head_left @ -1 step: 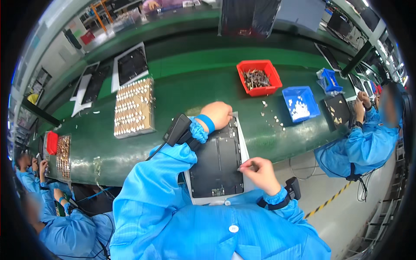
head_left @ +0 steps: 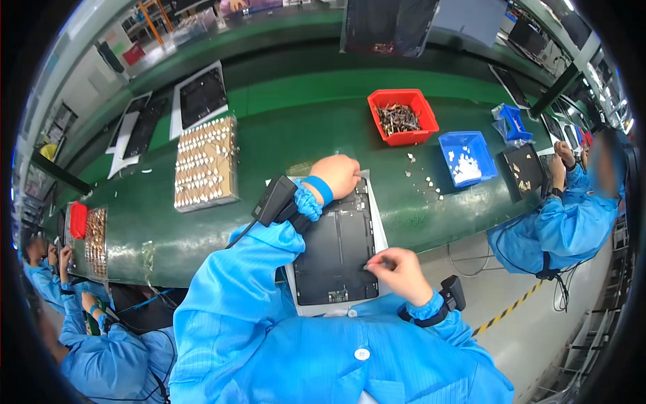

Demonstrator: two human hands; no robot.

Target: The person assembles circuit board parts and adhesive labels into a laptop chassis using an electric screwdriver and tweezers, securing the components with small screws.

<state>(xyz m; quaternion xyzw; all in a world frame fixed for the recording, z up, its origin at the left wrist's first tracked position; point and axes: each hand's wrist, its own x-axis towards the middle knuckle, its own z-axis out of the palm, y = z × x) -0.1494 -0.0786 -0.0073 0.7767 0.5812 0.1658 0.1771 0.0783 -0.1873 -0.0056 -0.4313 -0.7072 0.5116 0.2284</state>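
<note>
Green counter (head_left: 282, 135) running along an assembly line, a dark flat panel (head_left: 336, 252) lying at its near edge.

Left hand (head_left: 336, 175) is pressing flat on the panel's far end, fingers together; right hand (head_left: 397, 269) is pinching its right edge. Red bin (head_left: 402, 116), blue bin (head_left: 468, 158) and a cardboard tray (head_left: 205, 163) are sitting behind.

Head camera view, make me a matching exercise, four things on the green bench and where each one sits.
Things:
1. red bin
2. blue bin
3. cardboard tray
4. dark panel

Places:
A. under the person's two hands
B. far side of the bench, holding dark metal parts
C. left of the left hand, filled with rows of small pieces
D. right of the red bin, holding white bits

Pairs: 1-B, 2-D, 3-C, 4-A
</note>
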